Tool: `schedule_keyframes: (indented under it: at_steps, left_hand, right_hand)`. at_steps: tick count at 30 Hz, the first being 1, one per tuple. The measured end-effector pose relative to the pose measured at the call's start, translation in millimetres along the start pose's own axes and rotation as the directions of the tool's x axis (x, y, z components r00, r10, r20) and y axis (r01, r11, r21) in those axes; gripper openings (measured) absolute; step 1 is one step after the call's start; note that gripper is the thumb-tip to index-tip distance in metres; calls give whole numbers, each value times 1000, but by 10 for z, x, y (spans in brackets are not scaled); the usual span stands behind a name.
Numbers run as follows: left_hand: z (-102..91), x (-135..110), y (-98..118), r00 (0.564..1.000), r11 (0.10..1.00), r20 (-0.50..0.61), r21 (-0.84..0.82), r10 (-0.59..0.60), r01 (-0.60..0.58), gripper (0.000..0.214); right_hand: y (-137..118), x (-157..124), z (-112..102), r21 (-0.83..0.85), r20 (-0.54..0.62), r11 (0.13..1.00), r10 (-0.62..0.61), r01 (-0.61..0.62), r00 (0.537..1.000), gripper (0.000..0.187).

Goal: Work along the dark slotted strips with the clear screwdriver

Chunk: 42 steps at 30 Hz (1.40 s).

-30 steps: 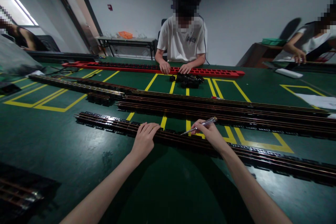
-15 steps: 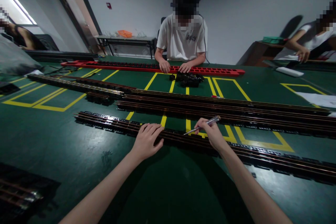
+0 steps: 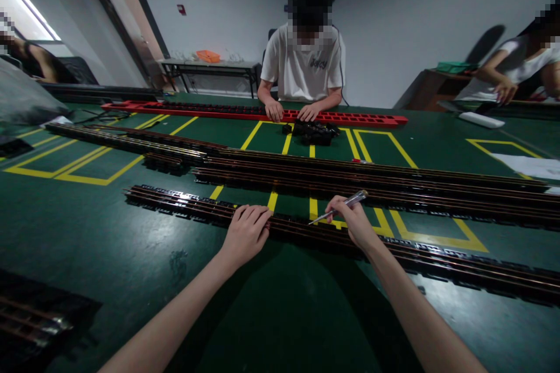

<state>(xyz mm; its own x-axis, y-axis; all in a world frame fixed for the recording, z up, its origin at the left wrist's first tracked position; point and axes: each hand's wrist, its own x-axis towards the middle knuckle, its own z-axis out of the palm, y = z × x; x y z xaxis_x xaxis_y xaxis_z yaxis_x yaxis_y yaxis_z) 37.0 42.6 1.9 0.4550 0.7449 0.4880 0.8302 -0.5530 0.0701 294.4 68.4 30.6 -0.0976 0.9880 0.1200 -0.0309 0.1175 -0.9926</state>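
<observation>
A long dark rail strip point(image 3: 175, 203) with copper lines lies across the green table in front of me. My left hand point(image 3: 245, 233) rests on it, fingers curled over its top and pressing down. My right hand point(image 3: 354, 221) is closed on a thin screwdriver point(image 3: 339, 206) with a clear handle. Its metal tip points left and down at the strip, just right of my left hand.
More long rail strips point(image 3: 371, 183) lie behind the near one. A person in a white shirt point(image 3: 306, 70) works at a red slotted bar point(image 3: 359, 120) with a pile of black parts point(image 3: 317, 133). Another person point(image 3: 520, 70) sits at the far right. Dark parts point(image 3: 30, 315) lie at the lower left.
My left hand has shifted slightly right along the strip and my right hand with the screwdriver has lifted a little. The person at the far right has moved an arm.
</observation>
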Motion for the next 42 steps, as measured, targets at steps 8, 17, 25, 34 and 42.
schedule_keyframes:
  at_steps: [8,17,25,34,42]
  left_hand:
    - [9,-5,37,1000,999,2,33,-15,15,35]
    - [-6,-19,34,994,991,-58,91,-92,97,42]
    - [22,-37,-34,1000,998,-30,-55,10,-11,51]
    - [-31,-8,-2,998,997,67,-81,17,-11,38]
    - [-1,0,-2,999,999,48,-29,19,-17,33]
  right_hand:
    - [-45,-5,27,-36,27,999,-11,12,1000,21]
    - [-121,-21,59,-77,83,996,49,-43,995,28]
    - [-92,-18,46,-72,86,996,53,-47,995,28]
    - [0,-6,-29,-49,5,999,5,-5,1000,21]
    - [8,-4,-15,-8,-44,1000,3,-3,999,20]
